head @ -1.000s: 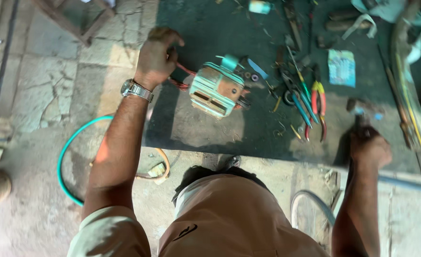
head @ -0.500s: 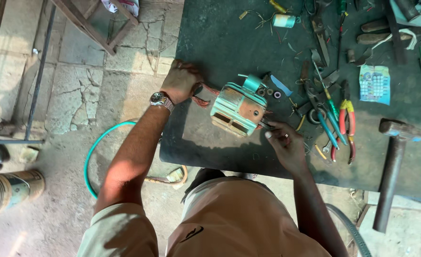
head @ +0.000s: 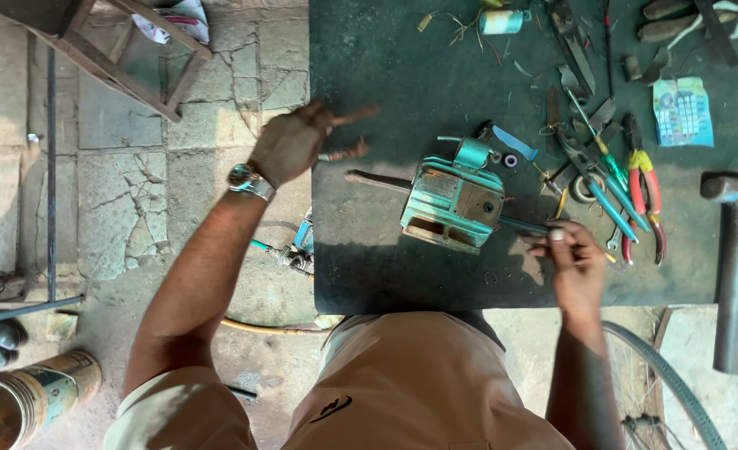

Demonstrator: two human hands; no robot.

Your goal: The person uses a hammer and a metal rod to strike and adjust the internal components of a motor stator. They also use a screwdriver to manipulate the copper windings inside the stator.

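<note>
Turquoise metal motor housing (head: 454,204), boxy and worn, with rust-brown patches on its top face, lies near the front middle of the dark green desk (head: 385,83), resting flat and turned slightly askew. A thin dark metal rod (head: 375,180) lies on the desk, its end reaching the housing's left side. The right hand (head: 575,265) sits just to the right of the housing, its fingers pinched together on a slim turquoise-handled tool (head: 523,225) whose shaft reaches to the housing's right edge. The left hand (head: 290,146) hovers over the left rim of the desk, well apart from the housing, its fingers spread loosely and holding nothing; a silver wristwatch (head: 246,180) is strapped at its wrist. Just beyond the housing lie a small blue flat piece (head: 515,142) and a pale ring-shaped washer (head: 511,160). Farther right lies a clutter of hand tools: blue-handled pliers (head: 606,196) and red-handled pliers (head: 648,200) side by side. A heavy rusty hammer (head: 734,258) lies at the right end of the desk, its handle running towards the person. Beneath the left arm, on the cracked stone floor (head: 135,192), lie a small turquoise fitting (head: 298,246) and a yellowish hose (head: 273,327)
</note>
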